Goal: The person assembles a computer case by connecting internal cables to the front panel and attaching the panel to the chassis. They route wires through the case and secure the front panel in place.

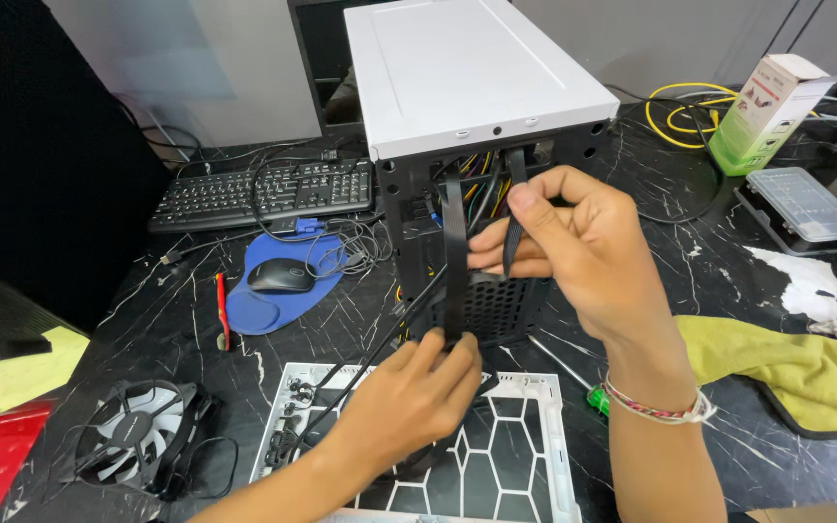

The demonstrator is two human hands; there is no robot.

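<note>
A white computer case (477, 68) stands on the dark marble table, its open black end facing me with coloured wires inside. My right hand (573, 252) pinches a flat black cable (513, 218) that hangs from the case's opening. My left hand (418, 397) grips the lower end of another flat black cable (454, 252) just below the case's perforated black grille (496, 305). A bracelet sits on my right wrist.
A white panel with a hexagon pattern (525, 465) lies in front of me. At left are a keyboard (263, 192), a mouse (281, 275) on a blue pad, a red screwdriver (221, 310) and a case fan (142, 431). At right lie a yellow cloth (787, 373), a clear parts box (804, 203) and a green carton (762, 111).
</note>
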